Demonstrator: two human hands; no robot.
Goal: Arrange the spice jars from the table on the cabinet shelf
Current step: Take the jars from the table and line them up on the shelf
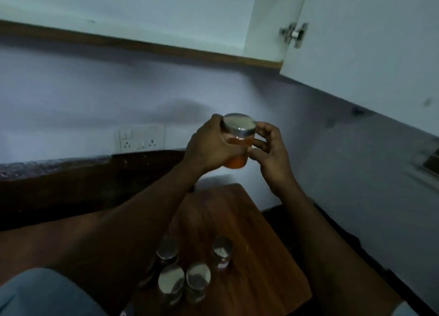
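Note:
A glass spice jar (238, 141) with a steel lid and orange powder is held up in front of the wall, above the wooden table (261, 256). My left hand (210, 147) is wrapped around its left side. My right hand (270, 152) touches its right side with thumb and fingertips; whether it bears the jar is unclear. Several more steel-lidded jars (171, 280) stand together on the near part of the table, partly behind my left forearm. The white cabinet (142, 9) hangs overhead, its door (370, 42) swung open at the right.
A wall socket plate (140, 137) sits on the wall to the left of the jar. A dark counter edge (59, 166) runs along the left. The cabinet's brown bottom edge crosses the upper view. A steel hinge (294, 34) shows on the door.

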